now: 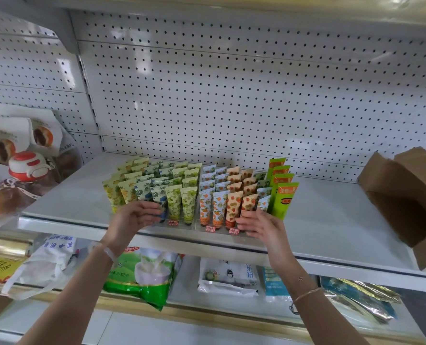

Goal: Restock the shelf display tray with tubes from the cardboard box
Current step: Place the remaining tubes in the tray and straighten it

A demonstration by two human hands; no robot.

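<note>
A clear display tray (194,226) stands at the shelf's front edge, filled with several rows of upright patterned tubes (189,185) in yellow, blue-green, green and orange prints. Tall green tubes (282,197) line its right side. My left hand (134,216) rests against the tray's front left, fingers spread on the blue-green tubes. At the front right my right hand (256,224) touches the orange tubes with its fingers apart. Neither hand holds a loose tube. The open cardboard box (406,195) lies on its side at the shelf's far right, its inside dark.
The white shelf (331,220) has a pegboard back wall (231,95). Bagged pastries and a red-and-white container (27,165) crowd the left. Below hang a green milk-powder bag (144,272), white packets (228,275) and foil bags (361,297).
</note>
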